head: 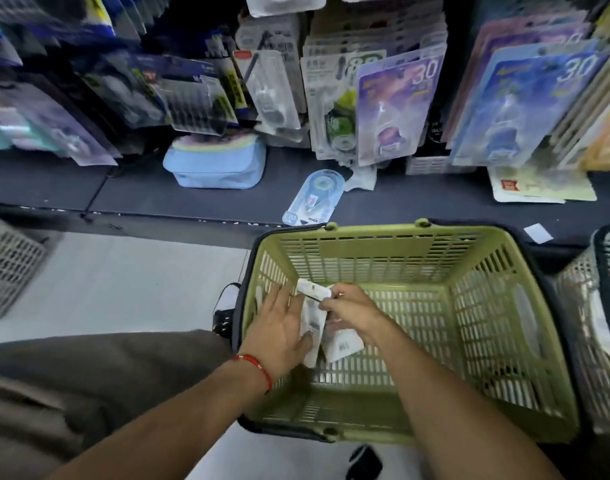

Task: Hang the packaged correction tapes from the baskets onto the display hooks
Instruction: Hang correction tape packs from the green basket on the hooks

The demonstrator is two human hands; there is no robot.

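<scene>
A green plastic basket [497, 341] stands on the floor below the display. Inside it, near its left wall, lie a few white packaged correction tapes [341, 344]. My left hand [279, 327] lies flat with straight fingers against the packages, thumb under one. My right hand [348, 310] pinches the top of a white package [312, 289] with curled fingers. Packaged correction tapes [390, 109] hang in rows on the display hooks above. One blue packaged tape [314, 197] lies loose on the dark shelf.
A light blue pouch [215, 164] sits on the dark shelf [54, 188]. A grey crate [9, 268] stands at the left, another basket [604, 306] at the right edge. White floor [123, 282] lies left of the green basket. My knee fills the lower left.
</scene>
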